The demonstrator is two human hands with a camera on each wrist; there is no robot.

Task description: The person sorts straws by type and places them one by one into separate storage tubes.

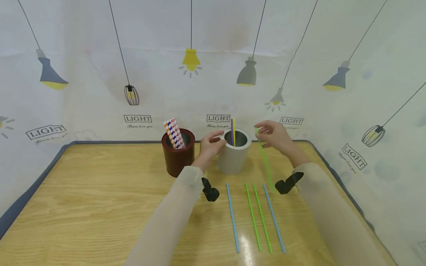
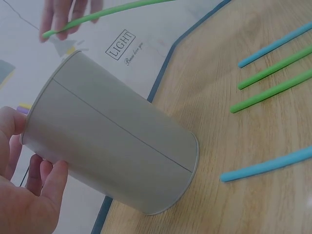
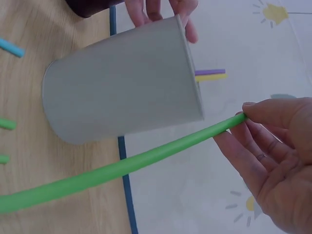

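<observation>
A light grey cylindrical cup (image 1: 232, 160) stands upright on the table, a purple straw (image 1: 232, 127) and a yellow straw (image 3: 214, 77) leaning inside it. My left hand (image 1: 210, 147) holds the cup at its left rim, fingers bent against the wall and edge. To the right of the cup, my right hand (image 1: 274, 137) pinches the top end of a green straw (image 3: 122, 168) between thumb and fingers. That straw slants down toward the table, its lower end blurred in the head view. Its top end is beside the cup's rim, apart from it.
Left of my left hand, a dark red-brown cup (image 1: 179, 159) holds several patterned straws (image 1: 174, 133). Two blue straws (image 1: 232, 218) and two green straws (image 1: 253, 217) lie in a row on the wooden table (image 1: 100, 199). A printed wall covering (image 1: 159, 92) rises behind the table.
</observation>
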